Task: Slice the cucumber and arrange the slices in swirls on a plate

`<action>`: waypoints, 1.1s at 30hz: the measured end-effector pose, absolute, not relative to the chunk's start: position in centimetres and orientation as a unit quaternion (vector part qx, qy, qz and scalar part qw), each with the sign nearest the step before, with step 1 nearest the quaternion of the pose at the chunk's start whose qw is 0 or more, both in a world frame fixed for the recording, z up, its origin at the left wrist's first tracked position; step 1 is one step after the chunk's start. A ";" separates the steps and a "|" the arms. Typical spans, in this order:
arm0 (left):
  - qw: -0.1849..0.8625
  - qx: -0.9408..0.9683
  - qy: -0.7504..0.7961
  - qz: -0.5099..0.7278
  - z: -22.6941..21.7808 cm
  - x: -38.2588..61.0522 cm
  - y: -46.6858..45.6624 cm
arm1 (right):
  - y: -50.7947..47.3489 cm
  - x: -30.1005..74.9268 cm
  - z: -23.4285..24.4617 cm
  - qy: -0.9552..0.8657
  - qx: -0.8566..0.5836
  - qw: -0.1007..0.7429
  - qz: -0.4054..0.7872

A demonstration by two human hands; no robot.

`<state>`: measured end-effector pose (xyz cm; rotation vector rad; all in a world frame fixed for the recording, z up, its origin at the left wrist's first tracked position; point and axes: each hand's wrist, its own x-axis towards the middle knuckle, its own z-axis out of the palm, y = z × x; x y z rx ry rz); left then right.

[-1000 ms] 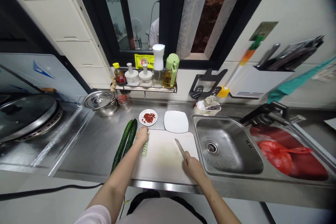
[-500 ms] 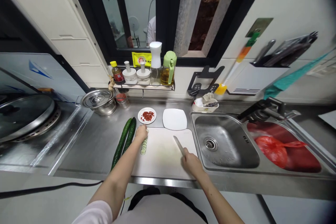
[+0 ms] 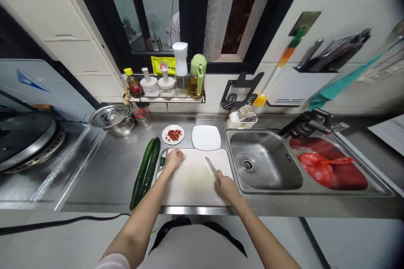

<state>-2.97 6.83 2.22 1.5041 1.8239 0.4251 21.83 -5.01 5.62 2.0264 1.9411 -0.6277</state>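
A white cutting board (image 3: 195,180) lies on the steel counter in front of me. My left hand (image 3: 174,159) rests curled over cucumber slices (image 3: 183,156) at the board's far left corner; a green cucumber end (image 3: 162,161) lies just left of it. My right hand (image 3: 226,187) is closed round the handle of a knife (image 3: 210,167), whose blade points up and left over the board, apart from the slices. Two whole cucumbers (image 3: 145,171) lie side by side on the counter left of the board.
Behind the board stand a small plate of red chopped chilli (image 3: 173,134) and an empty white plate (image 3: 206,137). A steel sink (image 3: 261,162) is to the right, a red bag (image 3: 318,168) in the far basin. A lidded pot (image 3: 112,118) and condiment rack (image 3: 167,88) stand behind.
My left hand has slid right along the board's far edge, covering the row of slices; a green cucumber end now shows left of it. The knife hand has barely moved.
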 end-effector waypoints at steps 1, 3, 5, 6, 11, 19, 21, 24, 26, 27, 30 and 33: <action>0.381 0.578 0.700 0.173 2.0 -2.5 6.2 | -5.0 21.8 5.6 0.670 0.698 0.132 -0.216; 0.409 0.572 0.689 0.178 1.4 -1.5 5.0 | -5.1 21.8 5.5 0.668 0.699 0.129 -0.218; 0.425 0.570 0.682 0.171 0.8 -0.6 3.8 | -5.1 21.8 5.5 0.665 0.703 0.129 -0.218; 0.430 0.571 0.679 0.166 0.6 -0.2 3.4 | -5.1 21.8 5.5 0.664 0.704 0.130 -0.218; 0.414 0.598 0.671 0.143 -0.1 0.7 1.9 | -5.2 21.7 5.7 0.668 0.700 0.133 -0.214; 0.357 0.612 0.688 0.154 -0.9 -0.3 1.9 | -5.1 21.6 7.0 0.677 0.687 0.146 -0.219; 0.364 0.600 0.693 0.163 -1.2 -0.4 2.0 | -5.4 21.4 7.3 0.681 0.683 0.145 -0.222; 0.371 0.589 0.697 0.170 -1.2 -0.5 2.2 | -6.2 20.7 7.4 0.692 0.668 0.145 -0.231; 0.374 0.587 0.697 0.172 -1.2 -0.5 2.2 | -6.8 20.2 7.3 0.706 0.652 0.145 -0.238; 0.374 0.587 0.697 0.172 -1.1 -0.5 2.3 | -7.1 20.0 7.2 0.712 0.644 0.145 -0.240; 0.375 0.587 0.697 0.170 -1.0 -0.5 2.3 | -7.8 19.3 7.1 0.726 0.628 0.146 -0.239; 0.374 0.589 0.697 0.167 -1.0 -0.5 2.4 | -8.1 18.8 7.1 0.733 0.621 0.145 -0.237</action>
